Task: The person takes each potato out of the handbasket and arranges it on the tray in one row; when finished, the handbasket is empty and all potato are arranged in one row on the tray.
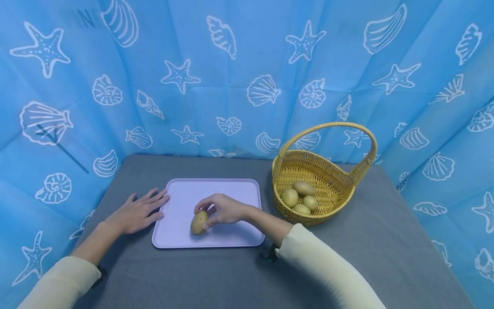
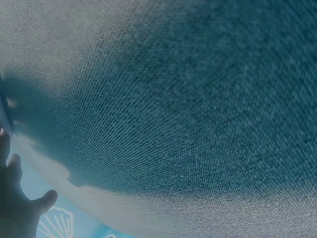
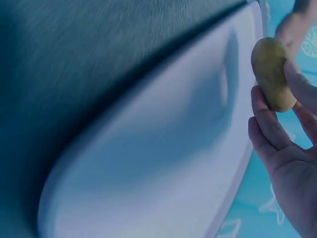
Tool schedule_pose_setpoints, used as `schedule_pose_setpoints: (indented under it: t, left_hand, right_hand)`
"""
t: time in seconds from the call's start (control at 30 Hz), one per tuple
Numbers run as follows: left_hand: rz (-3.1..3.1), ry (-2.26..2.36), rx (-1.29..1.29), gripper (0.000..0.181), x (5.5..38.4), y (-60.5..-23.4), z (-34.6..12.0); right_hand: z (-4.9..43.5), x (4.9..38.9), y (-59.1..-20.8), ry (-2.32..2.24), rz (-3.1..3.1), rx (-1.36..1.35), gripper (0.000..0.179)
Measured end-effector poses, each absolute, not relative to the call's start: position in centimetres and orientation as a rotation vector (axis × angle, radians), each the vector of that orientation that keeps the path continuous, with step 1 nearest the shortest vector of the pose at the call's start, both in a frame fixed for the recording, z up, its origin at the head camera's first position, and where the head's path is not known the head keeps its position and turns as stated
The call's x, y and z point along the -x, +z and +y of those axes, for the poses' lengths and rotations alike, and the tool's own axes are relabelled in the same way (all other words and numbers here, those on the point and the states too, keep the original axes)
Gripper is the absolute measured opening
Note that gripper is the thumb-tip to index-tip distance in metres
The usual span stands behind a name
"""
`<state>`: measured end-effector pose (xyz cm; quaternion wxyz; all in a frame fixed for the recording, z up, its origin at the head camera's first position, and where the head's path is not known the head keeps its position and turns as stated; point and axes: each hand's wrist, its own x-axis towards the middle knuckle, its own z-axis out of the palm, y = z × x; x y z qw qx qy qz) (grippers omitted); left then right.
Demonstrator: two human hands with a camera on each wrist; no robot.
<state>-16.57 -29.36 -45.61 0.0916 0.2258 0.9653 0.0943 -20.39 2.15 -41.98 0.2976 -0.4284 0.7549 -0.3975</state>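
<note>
A brown potato [image 1: 198, 222] is held by my right hand [image 1: 227, 209], pinched between thumb and fingers above the left half of a pale lilac tray [image 1: 239, 236]. In the right wrist view the potato [image 3: 272, 74] sits between the thumb and the fingertips, with the tray [image 3: 163, 148] beside it. My left hand [image 1: 137, 213] lies with fingers spread at the tray's left edge, holding nothing. Only part of the left hand [image 2: 17, 193] shows in the left wrist view.
Right of the tray stands a yellow wicker basket [image 1: 337, 207] with a tall handle, holding several potatoes [image 1: 302, 188]. Grey cloth [image 1: 185, 279] covers the table. A blue curtain [image 1: 239, 56] with white shells and starfish hangs behind.
</note>
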Motion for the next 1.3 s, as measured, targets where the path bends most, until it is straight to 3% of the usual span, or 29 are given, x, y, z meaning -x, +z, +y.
schedule_pose_setpoints:
  t: [0.8, 1.07, 1.3]
  left_hand:
    - [2.879, 0.329, -0.713, 0.061, 16.4, -45.9, -29.6]
    - [2.880, 0.319, -0.708, 0.062, 16.5, -45.8, -29.4]
    - [2.871, 0.312, -0.681, 0.064, 16.4, -45.6, -29.3]
  right_hand:
    - [-4.7, 17.0, -44.7, -0.731, 2.357, 1.303, 0.047]
    - [-2.8, 16.9, -42.5, -0.590, 2.312, 1.338, 0.056]
    - [2.9, 17.1, -39.3, -0.491, 2.259, 1.369, 0.059]
